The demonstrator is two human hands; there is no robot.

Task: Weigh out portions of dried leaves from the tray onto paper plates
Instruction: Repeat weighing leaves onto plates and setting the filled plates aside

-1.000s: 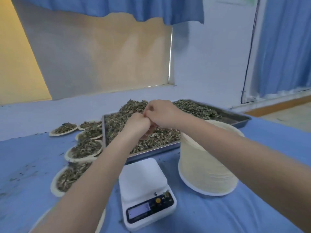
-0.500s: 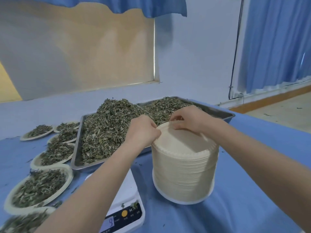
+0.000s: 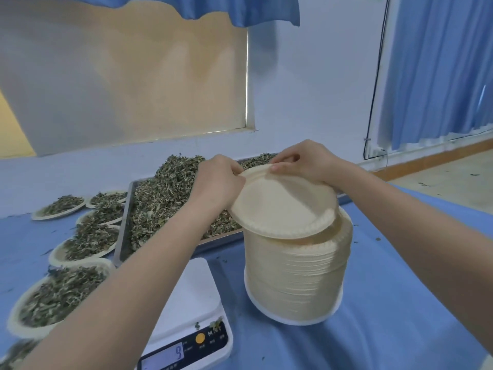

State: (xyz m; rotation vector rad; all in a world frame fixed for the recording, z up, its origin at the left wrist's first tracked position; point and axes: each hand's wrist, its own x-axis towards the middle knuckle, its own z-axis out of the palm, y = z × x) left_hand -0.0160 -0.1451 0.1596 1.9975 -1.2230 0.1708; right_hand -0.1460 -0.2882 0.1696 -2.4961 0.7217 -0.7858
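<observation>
A cream paper plate [image 3: 282,206] is tilted up off the top of a tall stack of paper plates [image 3: 296,279]. My left hand [image 3: 216,182] pinches its far left rim and my right hand [image 3: 304,161] pinches its far rim. Behind them a metal tray [image 3: 123,236] holds a heap of dried leaves [image 3: 165,198]. A white digital scale [image 3: 192,311] sits in front of the tray, its platform bare, partly hidden by my left forearm.
Several paper plates filled with dried leaves [image 3: 58,295] lie in a row on the blue tablecloth [image 3: 386,303] left of the tray. Leaf crumbs dot the cloth. A wall and window blind stand behind; blue curtains and floor are at the right.
My hands went from above the tray to the plate stack, gripped the top plate's rim, and have now lifted and tilted it off the stack. The view shifted right and closer.
</observation>
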